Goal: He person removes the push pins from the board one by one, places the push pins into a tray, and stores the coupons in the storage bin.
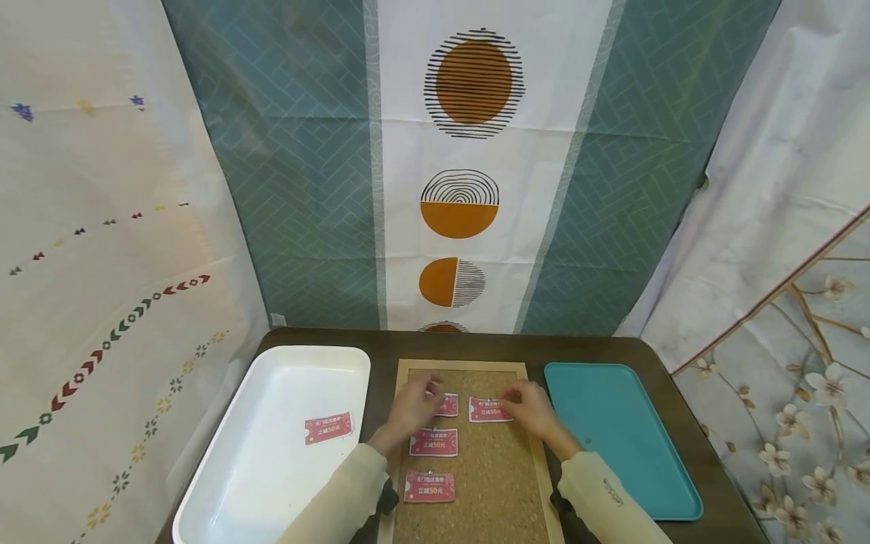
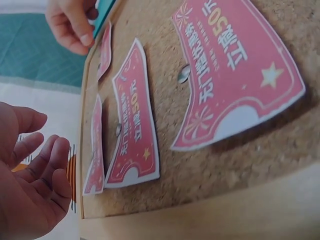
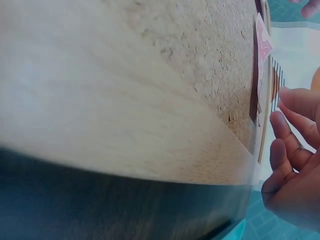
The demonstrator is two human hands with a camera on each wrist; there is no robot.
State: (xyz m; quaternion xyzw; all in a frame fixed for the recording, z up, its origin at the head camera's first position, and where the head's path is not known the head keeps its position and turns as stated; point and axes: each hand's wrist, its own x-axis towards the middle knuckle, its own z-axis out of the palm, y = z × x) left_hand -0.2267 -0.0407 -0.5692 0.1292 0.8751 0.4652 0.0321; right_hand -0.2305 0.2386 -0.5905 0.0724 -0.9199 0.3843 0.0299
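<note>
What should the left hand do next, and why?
Perhaps the left hand should reach for the pinkish-red paper coupon in the white rectangular tray: that hand looks empty, and four similar coupons are on the brown wood-framed cork board.

Around the fingers we see pinkish-red coupons (white lettering, yellow numerals) on speckled tan cork; left of the fingers, a white tray; right, a turquoise tray; beyond, a grey-green herringbone cloth whose white band carries black-lined orange circles.
</note>
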